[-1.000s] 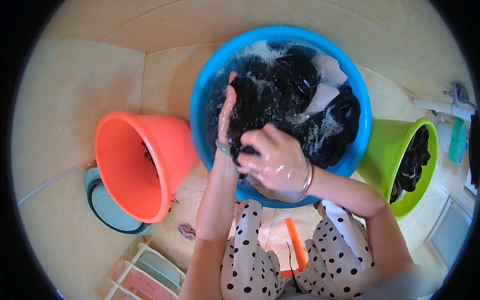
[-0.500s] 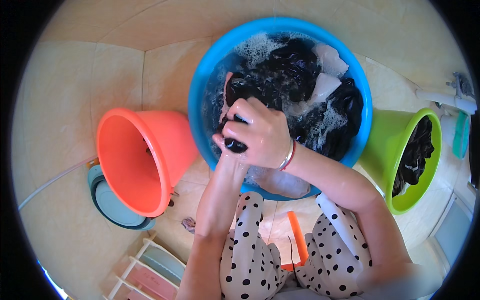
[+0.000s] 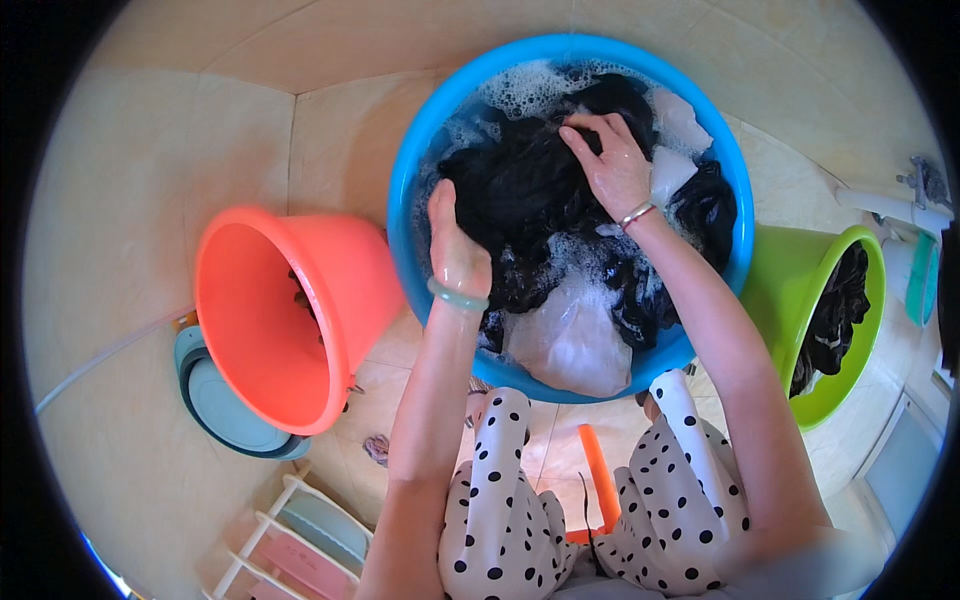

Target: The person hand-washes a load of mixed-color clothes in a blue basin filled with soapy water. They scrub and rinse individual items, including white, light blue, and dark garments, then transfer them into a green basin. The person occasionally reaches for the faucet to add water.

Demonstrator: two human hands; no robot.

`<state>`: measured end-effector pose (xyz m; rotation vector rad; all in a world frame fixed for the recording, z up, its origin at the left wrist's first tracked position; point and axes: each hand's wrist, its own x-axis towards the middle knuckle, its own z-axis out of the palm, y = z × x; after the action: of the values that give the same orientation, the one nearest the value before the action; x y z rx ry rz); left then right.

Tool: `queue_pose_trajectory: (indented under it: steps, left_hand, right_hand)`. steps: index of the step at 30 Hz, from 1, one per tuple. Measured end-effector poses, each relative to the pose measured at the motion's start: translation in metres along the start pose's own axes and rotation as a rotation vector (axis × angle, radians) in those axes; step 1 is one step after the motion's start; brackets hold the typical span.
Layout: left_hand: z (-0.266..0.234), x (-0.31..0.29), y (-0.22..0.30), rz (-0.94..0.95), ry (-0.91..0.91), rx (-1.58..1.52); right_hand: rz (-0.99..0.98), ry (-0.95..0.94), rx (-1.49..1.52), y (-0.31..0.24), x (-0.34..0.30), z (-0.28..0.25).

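Note:
A wet black garment [image 3: 520, 185] lies spread over the soapy water in a large blue basin [image 3: 403, 190]. My left hand [image 3: 455, 245], with a pale green bangle at the wrist, is at the garment's left edge. One digit points up along that edge; black cloth hides the other fingers. Farther right, my right hand [image 3: 612, 165] has its fingers and thumb bent over the cloth, gripping it near the far side. A silver bracelet circles that wrist. Whitish translucent pieces [image 3: 575, 340] float at the basin's near side, and a white piece [image 3: 672, 172] is by my right hand.
A tipped coral bucket [image 3: 360, 270] lies left of the basin, beside a grey-blue folding tub [image 3: 235, 405]. On the right, a tipped green bucket [image 3: 785, 265] holds dark cloth [image 3: 840, 310]. A white rack [image 3: 290, 560] stands at lower left; my knees are close to the basin.
My hands were together, squeezing a bunched black cloth at the basin's left. They have moved apart, the right one far and rightward, and the black garment now lies spread between them.

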<state>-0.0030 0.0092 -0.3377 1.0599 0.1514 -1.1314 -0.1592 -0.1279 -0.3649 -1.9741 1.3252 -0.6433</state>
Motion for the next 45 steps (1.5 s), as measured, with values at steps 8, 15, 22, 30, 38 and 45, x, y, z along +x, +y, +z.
queue_pose_trajectory:
  steps: [8, 15, 22, 30, 38, 45]
  left_hand:
    - [-0.026, 0.019, -0.032, 0.158, -0.137, 0.55]
    - [0.001, 0.022, -0.028, 0.004, -0.088, 0.217]
    - [0.048, -0.019, -0.001, -0.144, -0.377, -0.095]
    - [0.048, -0.012, -0.013, -0.22, -0.458, -0.299]
    - [0.04, -0.03, -0.026, -0.137, -0.286, -0.331]
    - [0.051, -0.027, -0.001, -0.015, 0.041, 0.042]
  right_hand:
    - [-0.19, -0.317, -0.541, 0.001, -0.028, 0.03]
    - [-0.192, -0.038, 0.005, -0.016, -0.03, 0.038]
    - [-0.823, -0.191, -0.029, -0.108, -0.095, -0.025]
    - [-0.895, -0.047, -0.038, -0.135, -0.087, -0.019]
    - [-0.744, 0.075, 0.192, -0.128, -0.049, -0.011]
    - [-0.22, 0.15, 0.019, -0.007, -0.01, 0.0]
